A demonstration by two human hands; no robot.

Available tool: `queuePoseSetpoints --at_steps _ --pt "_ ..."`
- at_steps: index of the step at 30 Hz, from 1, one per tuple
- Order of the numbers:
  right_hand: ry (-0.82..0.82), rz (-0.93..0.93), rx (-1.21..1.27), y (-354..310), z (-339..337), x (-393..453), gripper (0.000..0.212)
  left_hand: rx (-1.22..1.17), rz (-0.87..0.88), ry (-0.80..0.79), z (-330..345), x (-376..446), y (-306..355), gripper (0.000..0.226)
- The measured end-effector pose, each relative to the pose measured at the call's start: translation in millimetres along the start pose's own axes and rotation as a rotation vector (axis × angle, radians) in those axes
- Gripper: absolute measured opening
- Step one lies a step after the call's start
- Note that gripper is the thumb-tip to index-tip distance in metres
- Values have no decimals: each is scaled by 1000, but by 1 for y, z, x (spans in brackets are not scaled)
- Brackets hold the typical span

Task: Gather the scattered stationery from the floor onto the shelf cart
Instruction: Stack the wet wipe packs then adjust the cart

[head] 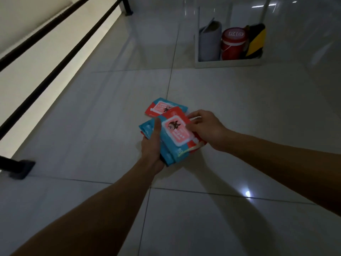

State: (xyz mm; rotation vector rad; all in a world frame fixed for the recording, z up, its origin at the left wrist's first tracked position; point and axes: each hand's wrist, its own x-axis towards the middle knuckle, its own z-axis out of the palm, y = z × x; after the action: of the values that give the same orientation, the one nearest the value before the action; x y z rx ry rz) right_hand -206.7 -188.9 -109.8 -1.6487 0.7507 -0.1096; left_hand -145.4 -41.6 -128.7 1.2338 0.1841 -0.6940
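Observation:
Both my hands hold a stack of blue and red wipe packs (175, 134) just above the tiled floor. My left hand (152, 148) grips the stack from the left, thumb up along its edge. My right hand (206, 129) pinches the top pack's right side. A further blue and red pack (162, 107) lies behind the stack; whether it rests on the floor or belongs to the stack I cannot tell. The white shelf cart (228, 63) stands at the back right, its bottom shelf holding a grey bag (210, 43), a red tub (233, 45) and a black and yellow item (255, 42).
A black railing (55, 56) runs along the left side, with one foot (20, 168) on the floor at the left and a post (128, 8) at the back. Glossy floor tiles (239, 111) lie between me and the cart.

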Motion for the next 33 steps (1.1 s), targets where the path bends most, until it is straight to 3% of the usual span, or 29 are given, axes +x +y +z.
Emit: queuePoseSetpoints --at_steps 6,8,10,13,18,21,25,29,33 --pt "-65 -13 -44 11 47 24 19 65 -60 86 -23 19 5 35" --pt "22 -65 -102 10 52 48 20 38 -97 128 -34 21 5 33" --pt "180 -180 -380 8 55 85 30 31 -125 156 -43 23 6 34" --pt "184 -261 -703 -2 63 128 52 63 -127 167 -55 24 6 36" --pt "118 -129 -930 1 75 141 79 121 -117 163 -67 24 11 40" --pt "101 -31 -792 16 68 136 97 125 -108 173 -72 23 14 34" --pt "-113 79 -511 15 34 117 81 133 -97 184 -74 20 17 28" --pt "-238 102 -653 6 -8 83 72 151 -61 197 -70 14 21 36" --pt "-182 -88 -748 -9 -59 39 67 202 9 216 -60 1 27 44"
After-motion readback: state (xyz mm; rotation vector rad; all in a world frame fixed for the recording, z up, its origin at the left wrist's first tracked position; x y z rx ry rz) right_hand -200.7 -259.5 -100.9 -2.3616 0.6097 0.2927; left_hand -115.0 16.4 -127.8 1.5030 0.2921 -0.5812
